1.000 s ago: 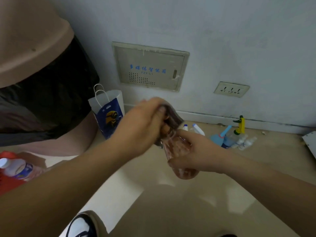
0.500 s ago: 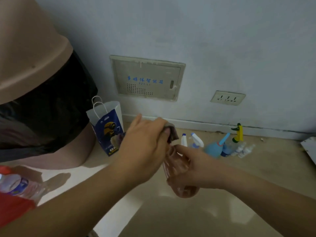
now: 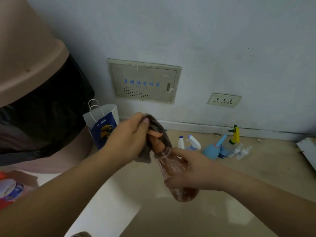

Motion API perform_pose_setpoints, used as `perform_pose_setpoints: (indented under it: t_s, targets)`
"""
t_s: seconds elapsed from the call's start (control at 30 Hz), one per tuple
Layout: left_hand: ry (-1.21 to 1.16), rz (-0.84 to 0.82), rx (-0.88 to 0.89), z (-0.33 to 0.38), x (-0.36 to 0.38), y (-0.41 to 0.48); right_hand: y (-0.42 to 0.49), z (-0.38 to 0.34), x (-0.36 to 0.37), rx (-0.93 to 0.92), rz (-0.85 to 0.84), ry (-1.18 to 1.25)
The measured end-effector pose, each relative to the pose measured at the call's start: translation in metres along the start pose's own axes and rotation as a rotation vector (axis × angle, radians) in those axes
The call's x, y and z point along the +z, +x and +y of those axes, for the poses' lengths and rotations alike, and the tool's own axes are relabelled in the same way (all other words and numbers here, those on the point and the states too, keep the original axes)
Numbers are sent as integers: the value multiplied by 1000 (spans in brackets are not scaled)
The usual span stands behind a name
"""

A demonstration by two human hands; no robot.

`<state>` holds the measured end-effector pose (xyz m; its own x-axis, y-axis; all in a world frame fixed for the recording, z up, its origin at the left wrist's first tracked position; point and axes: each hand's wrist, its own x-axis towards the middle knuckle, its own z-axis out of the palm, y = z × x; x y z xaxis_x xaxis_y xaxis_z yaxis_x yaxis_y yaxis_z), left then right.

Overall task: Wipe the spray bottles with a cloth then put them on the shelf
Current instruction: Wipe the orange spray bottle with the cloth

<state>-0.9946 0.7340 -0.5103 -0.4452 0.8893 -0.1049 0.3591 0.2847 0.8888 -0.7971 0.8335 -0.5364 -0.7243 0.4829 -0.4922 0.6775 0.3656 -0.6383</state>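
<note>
Pink-tinted and see-through, the spray bottle (image 3: 177, 170) sits in mid-air in front of you, above the beige floor (image 3: 196, 218), tilted so its orange nozzle (image 3: 156, 139) points up and to the left. Your right hand (image 3: 193, 173) is wrapped around the bottle's body, gripping it. Your left hand (image 3: 128, 139) is closed around a grey-brown cloth (image 3: 153, 132), pressing it over the nozzle and neck, with part of the cloth hanging below your fingers. Farther back on the floor, along the pale wall, stands a cluster of other spray bottles (image 3: 220, 147): two with white trigger heads, a blue one, one with a yellow and green head, and small clear ones. To the left, a white and blue paper bag (image 3: 102, 124) stands beside a tan bin with a black liner (image 3: 42, 93).
</note>
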Motion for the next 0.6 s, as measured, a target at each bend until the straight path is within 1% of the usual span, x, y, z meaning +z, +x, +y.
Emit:
perform_pose_setpoints:
  t_s: [0.03, 0.07, 0.13, 0.2, 0.23, 0.27, 0.3, 0.37, 0.4, 0.43, 0.47, 0.5, 0.53, 0.57, 0.6]
  targets:
    - [13, 45, -24, 0, 1, 0, 0, 0, -1, 0, -1, 3]
    - [66, 81, 13, 0, 6, -3, 1, 1, -3, 1, 2, 12]
    - [229, 97, 202, 3, 21, -15, 0, 0, -5, 7, 3, 19]
    - [312, 35, 381, 10, 30, -23, 0, 0, -5, 21, -13, 6]
    - [236, 0, 367, 15, 27, -23, 1, 0, -3, 29, -25, 4]
    - [105, 13, 306, 21, 21, -19, 1, 0, -2, 33, -34, 11]
    - [-24, 124, 215, 22, 14, -10, 1, 1, 0, 41, -42, 30]
    - [-207, 440, 19, 18, -9, 9, 1, 2, 0, 62, -59, 105]
    - [-320, 552, -60, 16, -19, 13, 2, 2, -1, 64, -65, 146]
    - [-442, 606, -101, 16, -26, 13, 1, 1, -2, 72, -76, 176]
    - [-502, 618, -107, 18, -28, 10, 0, -1, -3, 81, -83, 199]
    - [-466, 619, -62, 23, -27, 4, 0, -1, -3, 94, -85, 202]
    - [-378, 605, 25, 28, -23, -4, 1, -2, -3, 102, -81, 201]
    - [-254, 570, 134, 31, -16, -13, 2, -3, -2, 110, -78, 204]
    - [-121, 486, 264, 32, -6, -21, 3, -4, -1, 110, -70, 221]
